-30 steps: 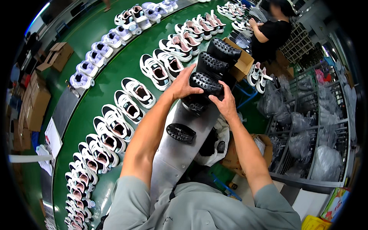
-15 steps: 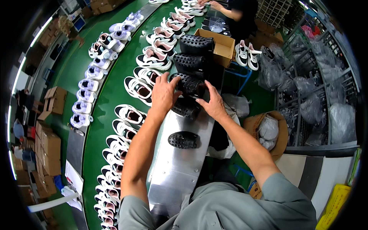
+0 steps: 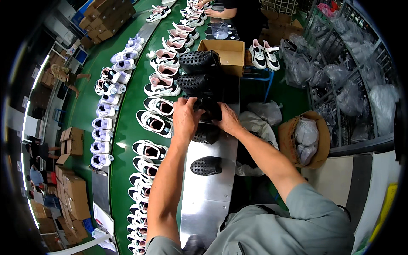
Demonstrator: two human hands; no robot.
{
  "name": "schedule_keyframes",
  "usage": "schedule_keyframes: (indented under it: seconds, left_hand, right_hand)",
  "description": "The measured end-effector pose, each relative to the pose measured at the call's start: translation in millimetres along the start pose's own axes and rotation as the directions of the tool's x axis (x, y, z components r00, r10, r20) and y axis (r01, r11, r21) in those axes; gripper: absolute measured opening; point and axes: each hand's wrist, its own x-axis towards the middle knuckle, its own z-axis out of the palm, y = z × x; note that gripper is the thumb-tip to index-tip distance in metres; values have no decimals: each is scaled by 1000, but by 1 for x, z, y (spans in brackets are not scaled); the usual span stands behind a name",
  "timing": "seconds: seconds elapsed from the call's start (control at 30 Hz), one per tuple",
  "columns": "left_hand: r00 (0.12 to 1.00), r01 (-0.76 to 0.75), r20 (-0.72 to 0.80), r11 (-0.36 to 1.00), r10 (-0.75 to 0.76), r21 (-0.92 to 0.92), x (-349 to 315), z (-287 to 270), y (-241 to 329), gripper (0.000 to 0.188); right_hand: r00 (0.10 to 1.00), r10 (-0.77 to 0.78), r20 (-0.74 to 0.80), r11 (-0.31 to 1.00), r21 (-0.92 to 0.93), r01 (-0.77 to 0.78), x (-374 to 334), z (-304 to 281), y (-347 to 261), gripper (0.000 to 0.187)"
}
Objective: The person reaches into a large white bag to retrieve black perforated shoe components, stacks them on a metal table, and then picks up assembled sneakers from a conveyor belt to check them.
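Both of my hands close on a stack of black shoe inserts (image 3: pixel 206 104) dotted with round dimples or holes. My left hand (image 3: pixel 185 118) grips its left end, and my right hand (image 3: pixel 230 120) grips its right end. Nearer to me a lower stack of the same inserts (image 3: pixel 206 134) is partly hidden behind my hands. A low black insert (image 3: pixel 206 165) lies apart on the metal ledge (image 3: pixel 204 197). Beyond my hands stand two more tall stacks, a middle stack (image 3: pixel 194 83) and a far stack (image 3: pixel 199 62).
White-and-black sneakers (image 3: pixel 155 123) line the green belt (image 3: pixel 123 157) on my left. Lilac sneakers (image 3: pixel 102 135) form another row. An open carton (image 3: pixel 227 55) stands past the stacks, beside a sneaker pair (image 3: pixel 264 55). A co-worker's hand (image 3: pixel 214 13) shows far ahead. Bagged items fill a rack (image 3: pixel 340 80).
The view has shifted, so the scene sits differently in the picture. My hands stay on the same stack, with the left fingers now curled more tightly round its end.
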Motion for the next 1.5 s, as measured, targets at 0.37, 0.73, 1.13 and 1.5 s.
schedule_keyframes:
  seconds: [0.37, 0.73, 1.13, 1.5]
  left_hand:
    - [983, -110, 148, 994, 111, -14, -3, -13, 1, 55]
    - [993, 6, 112, 963, 25, -268, -15, -23, -30, 53]
    - [925, 356, -37, 894, -379, -271, -32, -8, -75, 49]
    - [865, 490, 362, 429, -348, -759, -12, 25, -60, 82]
  right_hand:
    - [993, -1, -117, 1000, 2, 1, -25, -7, 0, 77]
    - [926, -309, -216, 951, -97, 295, -32, -35, -83, 77]
    - [931, -336, -143, 939, -123, 321, 1, -24, -75, 49]
    - [960, -277, -48, 947, -183, 264, 0, -62, -54, 48]
